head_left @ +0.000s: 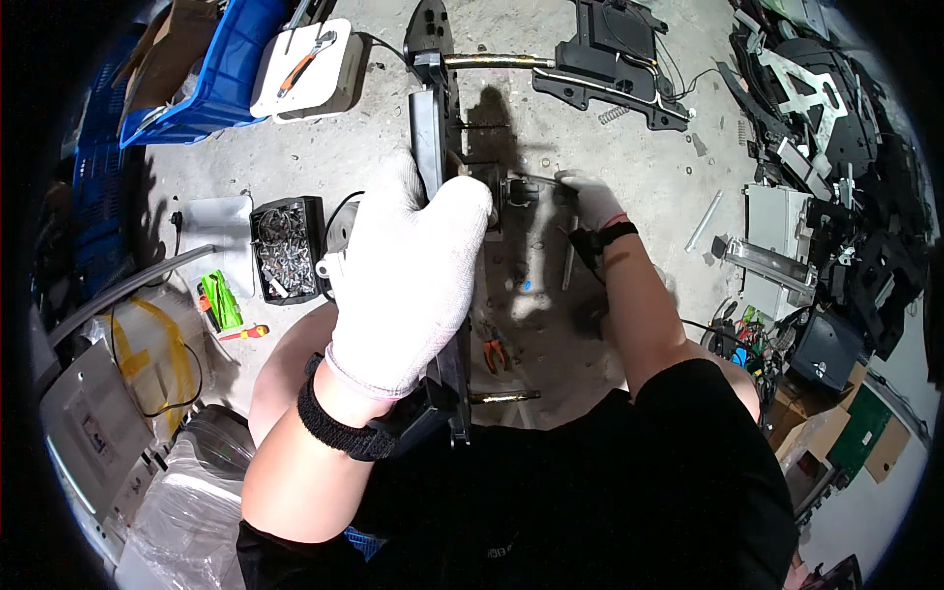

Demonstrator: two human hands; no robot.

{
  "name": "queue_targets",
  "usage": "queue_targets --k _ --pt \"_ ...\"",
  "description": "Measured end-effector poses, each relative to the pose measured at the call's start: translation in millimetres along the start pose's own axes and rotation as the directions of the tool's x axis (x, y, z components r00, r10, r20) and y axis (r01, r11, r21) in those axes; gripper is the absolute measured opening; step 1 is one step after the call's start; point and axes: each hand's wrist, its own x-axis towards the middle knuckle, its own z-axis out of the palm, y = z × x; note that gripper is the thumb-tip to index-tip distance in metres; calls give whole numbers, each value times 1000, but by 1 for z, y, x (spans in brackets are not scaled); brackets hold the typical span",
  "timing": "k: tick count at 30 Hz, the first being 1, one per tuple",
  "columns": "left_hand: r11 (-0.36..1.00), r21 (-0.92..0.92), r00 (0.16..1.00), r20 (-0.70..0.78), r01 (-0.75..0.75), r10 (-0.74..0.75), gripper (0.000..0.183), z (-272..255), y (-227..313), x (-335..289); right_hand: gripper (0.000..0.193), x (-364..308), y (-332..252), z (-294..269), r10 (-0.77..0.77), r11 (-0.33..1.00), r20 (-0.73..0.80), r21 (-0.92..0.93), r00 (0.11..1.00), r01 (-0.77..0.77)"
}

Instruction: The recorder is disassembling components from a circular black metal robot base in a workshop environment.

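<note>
My left hand (408, 256), in a white knit glove, is wrapped round a long black metal frame (428, 138) that stands upright in front of me. The lower part of the frame runs down past my wrist. Across from it, my right hand (593, 202), gloved too, is on the frame's right side with its fingers closed at the end of a thin dark piece. That piece reaches toward a small black mechanism (519, 192) on the frame. What exactly the right fingers hold is too small to tell. Orange-handled pliers (495, 352) lie on the floor below.
A black tray of screws (287, 251) sits at left, near a green tool case (221, 300) and a red-yellow screwdriver (246, 332). An adjustable wrench (307, 64) rests on a white box beside a blue crate (197, 93). Dark scrap parts (836, 128) pile up at right.
</note>
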Motion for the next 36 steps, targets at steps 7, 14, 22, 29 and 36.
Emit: queue_targets --k 7,14,22,29,36 --pt "989 -131 998 -15 -62 61 12 2 -1 4 33 -28 -45 35 -199 968 275 -95 941 233" --pt "985 -114 991 -54 -127 121 21 -1 -15 0 38 -30 -43 62 -313 331 158 -906 936 264" --pt "907 244 924 -85 -345 374 4 -1 -9 2 30 12 12 12 -343 773 109 -532 933 346" --pt "962 74 962 -48 -264 268 3 6 0 7 14 12 73 -17 354 888 207 233 912 -398" --pt "990 -125 997 -40 -67 63 23 -6 -9 2 16 1 62 52 199 974 104 -132 975 -185"
